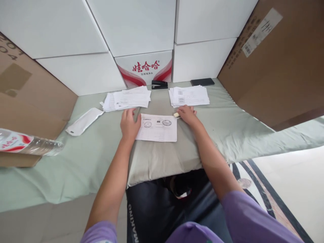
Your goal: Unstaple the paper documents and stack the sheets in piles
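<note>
Tablecloth [157, 157]: stamped paper [158, 130] touches parted left fingers [138, 122]; right fingers [181, 110] at block [176, 115], grip unclear.

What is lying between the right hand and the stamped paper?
In the head view, a cream, eraser-like block lies between the right hand and the stamped paper.

My paper sheet [157, 134]: white, dark round and oval stamps [166, 123] | my small block [176, 115]: cream | stapler [159, 85]: black | my sleeves [250, 216]: purple | tablecloth [106, 148]: pale green | logo carton [145, 69]: white-grey, red bands, red lettering | tall box [278, 71]: brown
</note>
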Action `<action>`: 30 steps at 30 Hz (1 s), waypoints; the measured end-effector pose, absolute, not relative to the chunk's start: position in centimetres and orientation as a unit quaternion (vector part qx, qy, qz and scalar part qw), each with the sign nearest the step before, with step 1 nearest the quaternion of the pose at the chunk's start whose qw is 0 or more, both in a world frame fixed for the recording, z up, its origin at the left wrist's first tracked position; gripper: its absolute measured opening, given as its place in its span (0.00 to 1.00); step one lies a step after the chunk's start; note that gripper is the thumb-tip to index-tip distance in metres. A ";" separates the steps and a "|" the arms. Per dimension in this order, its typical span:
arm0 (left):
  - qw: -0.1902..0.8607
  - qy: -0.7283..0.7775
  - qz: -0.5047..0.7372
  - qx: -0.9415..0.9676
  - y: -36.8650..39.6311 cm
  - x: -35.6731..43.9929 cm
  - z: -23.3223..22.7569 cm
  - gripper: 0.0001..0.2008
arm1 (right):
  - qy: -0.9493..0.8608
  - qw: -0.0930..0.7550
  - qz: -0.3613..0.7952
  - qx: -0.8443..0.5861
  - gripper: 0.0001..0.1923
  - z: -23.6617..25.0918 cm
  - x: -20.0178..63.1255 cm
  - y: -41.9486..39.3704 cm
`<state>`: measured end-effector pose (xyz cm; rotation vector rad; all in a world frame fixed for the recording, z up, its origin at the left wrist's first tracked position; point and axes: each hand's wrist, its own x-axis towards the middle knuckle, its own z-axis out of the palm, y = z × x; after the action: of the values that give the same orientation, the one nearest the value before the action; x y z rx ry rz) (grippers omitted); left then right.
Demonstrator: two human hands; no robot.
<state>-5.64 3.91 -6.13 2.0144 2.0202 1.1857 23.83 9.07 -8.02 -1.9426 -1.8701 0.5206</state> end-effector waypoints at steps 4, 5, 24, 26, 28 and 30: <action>0.187 0.615 0.383 0.664 4.7 -1.1 -4.5 0.11 | -0.668 0.191 0.191 -0.694 0.18 -7.7 23.8 9.1; 0.261 0.599 0.360 0.666 5.2 0.4 -4.1 0.11 | -0.667 0.190 0.194 -0.694 0.18 -7.6 23.8 9.0; 0.524 0.629 0.001 0.574 11.3 8.2 -1.9 0.18 | -0.671 0.170 0.204 -0.692 0.19 -6.6 23.4 8.4; 0.521 0.635 -0.014 0.571 11.6 8.1 -2.2 0.18 | -0.669 0.167 0.205 -0.695 0.19 -6.4 23.3 8.4; 0.522 0.639 -0.014 0.564 11.6 8.2 -2.6 0.19 | -0.671 0.160 0.206 -0.694 0.19 -6.2 23.1 8.3; 0.524 0.645 -0.009 0.556 11.4 8.3 -2.9 0.20 | -0.671 0.152 0.205 -0.696 0.18 -6.0 23.0 8.1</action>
<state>8.29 11.37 -2.94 1.3314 1.5430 -0.0215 23.01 8.13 -6.02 -1.9972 -1.9271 0.5895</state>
